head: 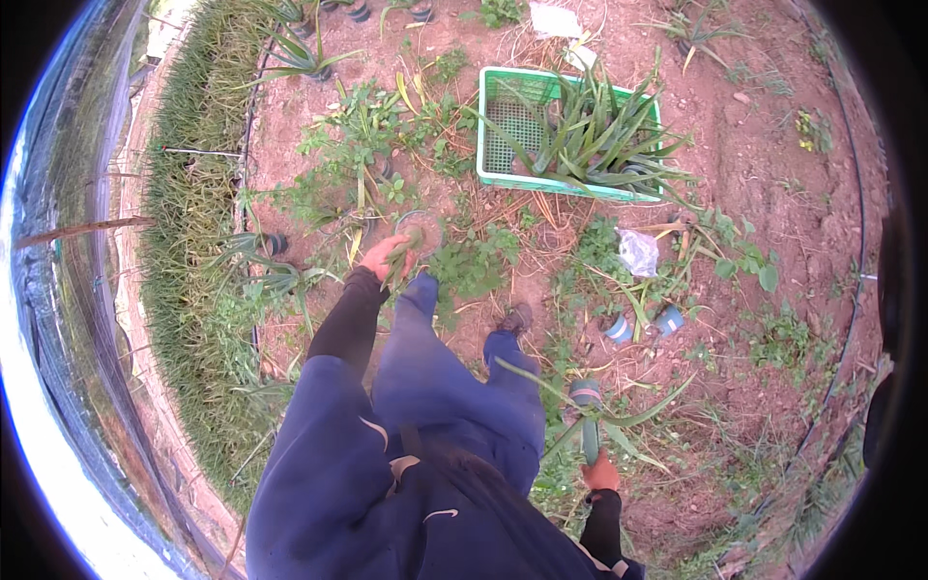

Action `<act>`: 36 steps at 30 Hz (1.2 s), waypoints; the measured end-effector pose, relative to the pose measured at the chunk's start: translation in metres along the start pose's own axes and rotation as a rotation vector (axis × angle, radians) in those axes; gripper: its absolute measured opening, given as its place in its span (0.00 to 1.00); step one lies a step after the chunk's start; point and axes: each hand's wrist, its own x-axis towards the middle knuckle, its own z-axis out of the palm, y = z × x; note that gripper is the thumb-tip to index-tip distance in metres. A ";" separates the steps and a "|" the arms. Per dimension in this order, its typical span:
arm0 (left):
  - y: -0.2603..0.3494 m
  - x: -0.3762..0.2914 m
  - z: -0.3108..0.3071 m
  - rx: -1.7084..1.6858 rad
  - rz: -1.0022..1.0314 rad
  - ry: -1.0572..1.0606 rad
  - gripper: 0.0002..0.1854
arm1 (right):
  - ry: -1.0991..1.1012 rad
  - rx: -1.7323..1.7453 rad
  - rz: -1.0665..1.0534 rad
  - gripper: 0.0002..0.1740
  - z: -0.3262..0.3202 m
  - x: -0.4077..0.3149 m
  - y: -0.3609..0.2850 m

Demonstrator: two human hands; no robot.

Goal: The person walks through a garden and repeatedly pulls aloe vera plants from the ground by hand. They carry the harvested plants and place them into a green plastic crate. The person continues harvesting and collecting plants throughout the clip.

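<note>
My left hand [384, 259] is closed around a bunch of green leaves [397, 262], apparently an aloe. Just beyond it, partly hidden by the fingers, is a round pot of soil [426, 226]; whether the leaves grow from it I cannot tell. Low on the right, my right hand [600, 475] grips one thick leaf of an aloe plant [591, 438]. That plant is tipped over, its other leaves spreading out and its blue-grey pot [584, 391] pointing away from me. Ahead stands a green plastic crate [507, 178], its right part filled with potted aloe plants [594, 138].
Two small blue pots [618, 330] lie among weeds on the right, near a clear plastic bag [638, 252]. More potted aloes [308, 61] stand at the far left. A dense grassy row [192, 290] and netting [80, 217] border the left. A black hose [855, 217] runs along the right.
</note>
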 end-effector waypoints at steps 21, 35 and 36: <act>0.251 0.234 -0.035 0.143 -0.136 0.130 0.20 | -0.056 -0.244 -0.003 0.53 -0.113 0.052 -0.204; 0.180 0.039 0.020 0.280 0.387 0.071 0.47 | 0.061 -0.396 -0.191 0.46 -0.208 0.034 -0.254; 0.178 0.033 0.021 0.350 0.405 0.113 0.47 | 0.051 -0.414 -0.186 0.45 -0.216 0.033 -0.254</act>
